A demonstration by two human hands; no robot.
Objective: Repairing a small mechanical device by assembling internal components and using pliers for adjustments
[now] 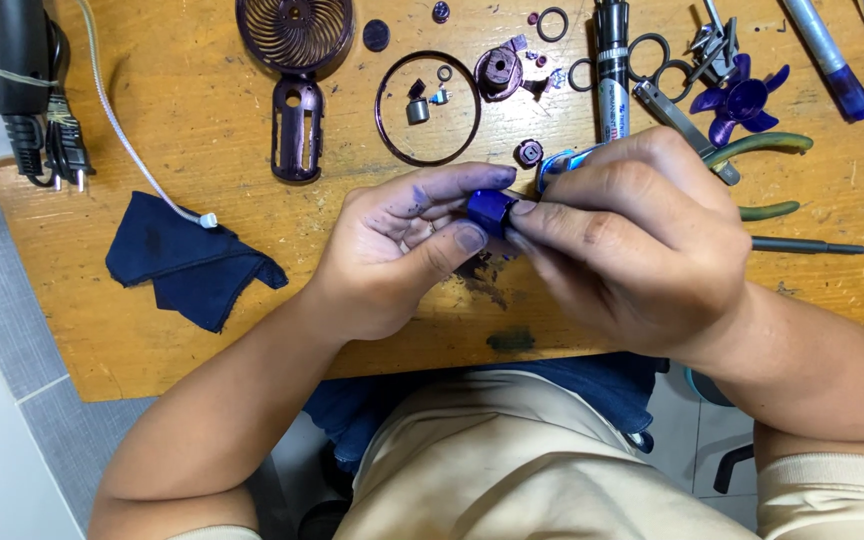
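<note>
Wooden table [202, 130]: both hands [392, 250] [632, 240] pinch small blue part [490, 210].

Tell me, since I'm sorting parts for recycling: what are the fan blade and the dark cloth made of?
Fan blade: looks like moulded plastic, glossy purple, with smooth curved vanes catching highlights. Dark cloth: woven fabric, matte navy, lying in soft folds; the fibre can't be told.
</note>
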